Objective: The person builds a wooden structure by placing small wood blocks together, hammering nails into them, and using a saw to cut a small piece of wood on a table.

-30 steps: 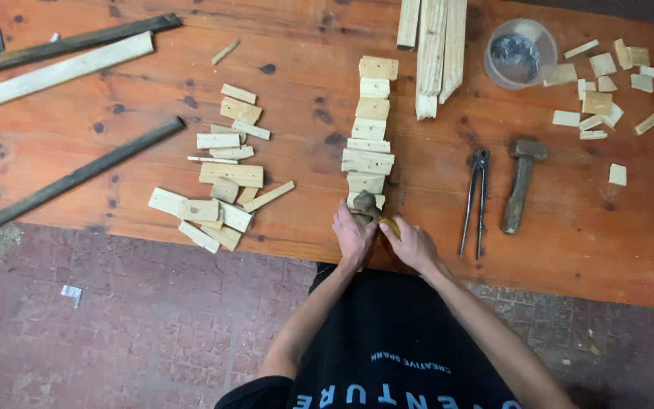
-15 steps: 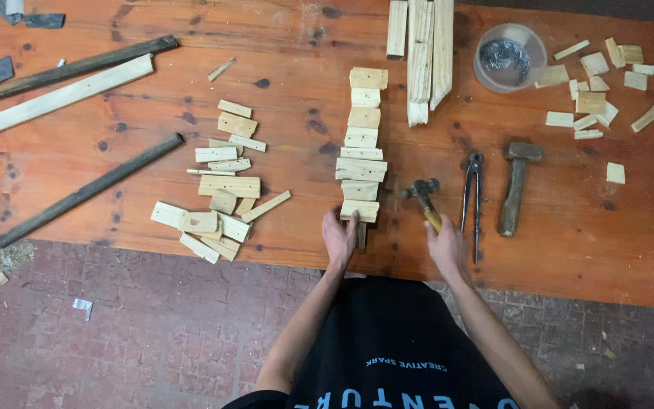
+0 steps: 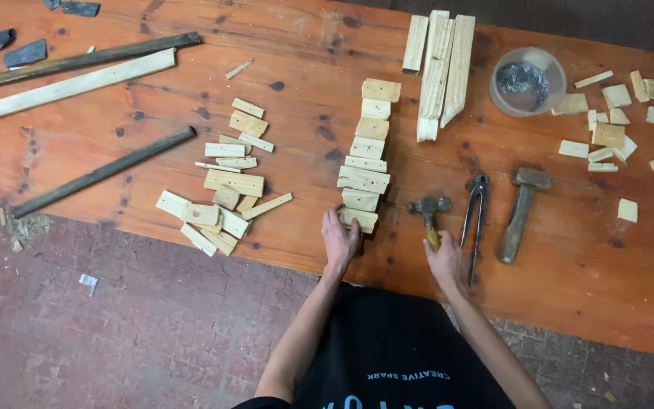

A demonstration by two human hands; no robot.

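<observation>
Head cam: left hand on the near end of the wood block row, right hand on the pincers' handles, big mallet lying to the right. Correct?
Not quite. The head view shows the right hand on the handle of the small hammer, not on the pincers, which lie untouched just beside it. The rest holds: the left hand touches the near end of the wood block row, and the big mallet lies to the right.
</observation>
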